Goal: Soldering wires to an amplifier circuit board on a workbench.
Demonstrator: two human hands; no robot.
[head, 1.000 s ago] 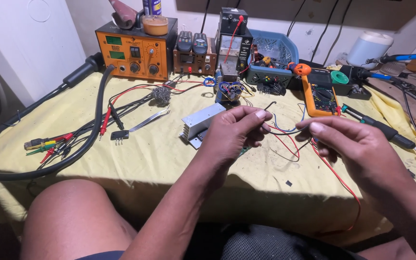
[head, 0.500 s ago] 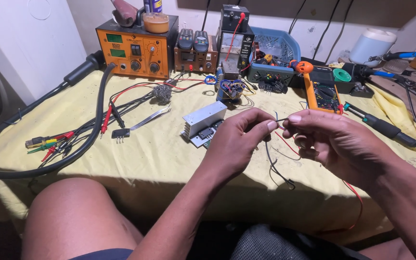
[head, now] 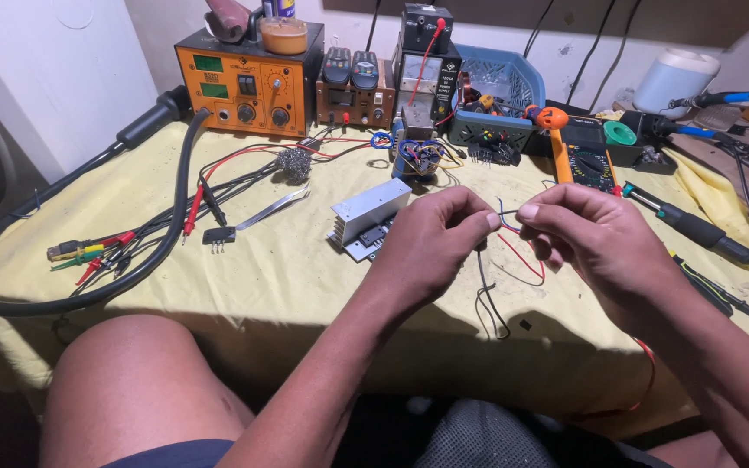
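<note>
Both my hands meet over the yellow-covered table [head: 262, 277]. My left hand [head: 435, 236] pinches the ends of thin wires [head: 506, 227] between thumb and forefinger. My right hand [head: 595, 243] pinches the same small bundle from the other side, fingertips almost touching the left ones. Red and black strands [head: 491, 299] hang down from the pinch and loop on the cloth. A finned metal heat sink with a small circuit board [head: 367, 217] lies just left of my left hand.
An orange soldering station [head: 249, 80] with a thick black hose [head: 71, 277] stands at the back left. Behind are a small power supply [head: 422, 61], a blue basket [head: 496, 95] and an orange multimeter [head: 584, 156]. Tweezers [head: 272, 206], clip leads [head: 88, 253] and screwdrivers [head: 691, 227] lie around.
My hands have drawn together from apart, and now both pinch the wire ends at one spot. The view has shifted slightly.
</note>
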